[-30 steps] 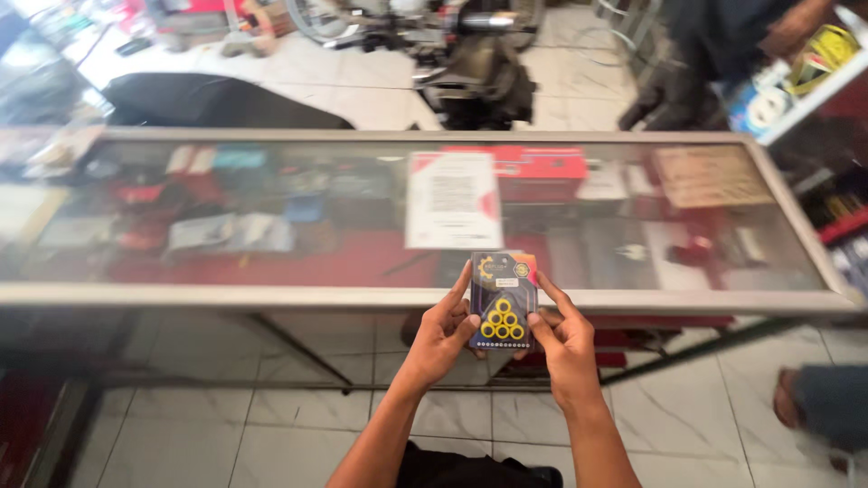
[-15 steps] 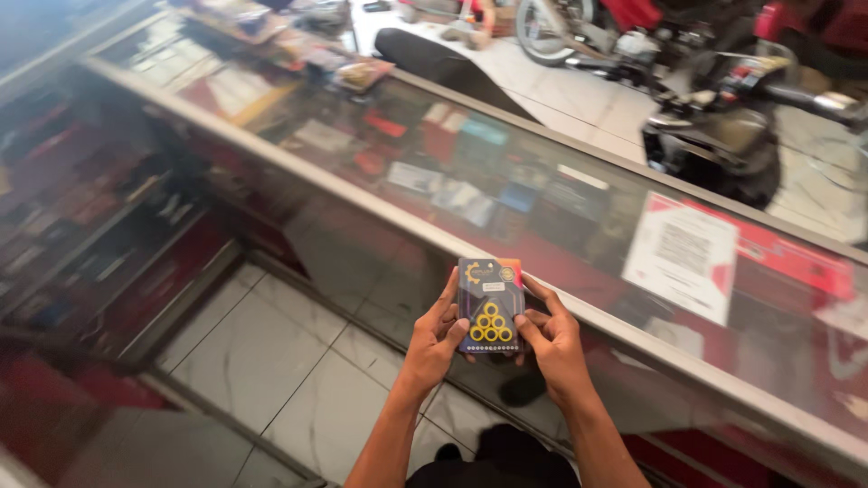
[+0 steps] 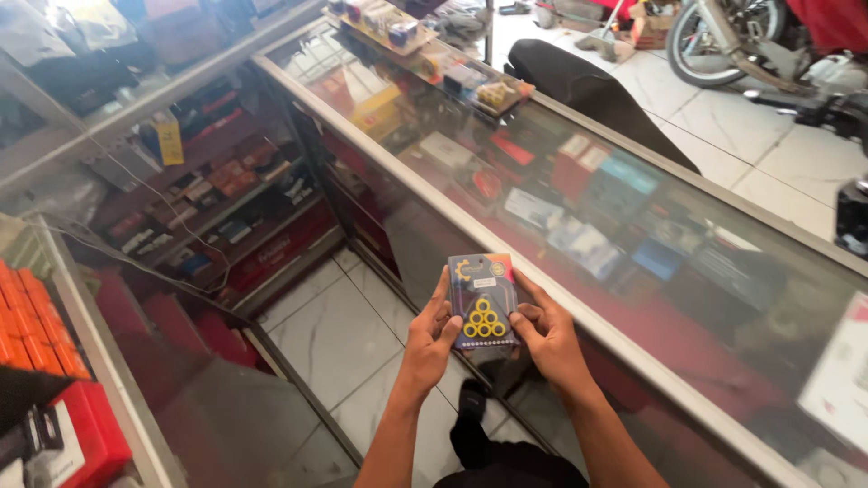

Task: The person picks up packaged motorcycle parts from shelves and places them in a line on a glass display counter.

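While both hands clasp one flat packet, the scene reads as follows.

Grip: the left hand (image 3: 432, 336) and the right hand (image 3: 545, 336) are closed on the blister pack (image 3: 484, 300), one at each long edge, thumbs laid on its face and fingers behind it.
Packet position: held upright between the two hands, in the air over the white tiled floor (image 3: 334, 330), just short of the counter's metal edge.
Packet appearance: a dark blue rectangular card with a yellow emblem in its upper left corner, a small white label at mid-height, and six yellow rings stacked in a triangle in its lower half.
Glass counter (image 3: 633, 271): just beyond and to the right of the grip; under its top lie flat boxes in red, teal, blue and white.
Counter-top tray (image 3: 425, 45): far beyond the grip, at the counter's distant end, filled with small coloured boxes.
Wall shelves (image 3: 226, 194): beyond and left of the grip; rows of small dark and orange packets.
Near cabinet (image 3: 54, 380): left of the grip; red and orange boxes stacked on it.
Motorcycle (image 3: 768, 45): well beyond the counter, partly out of view.
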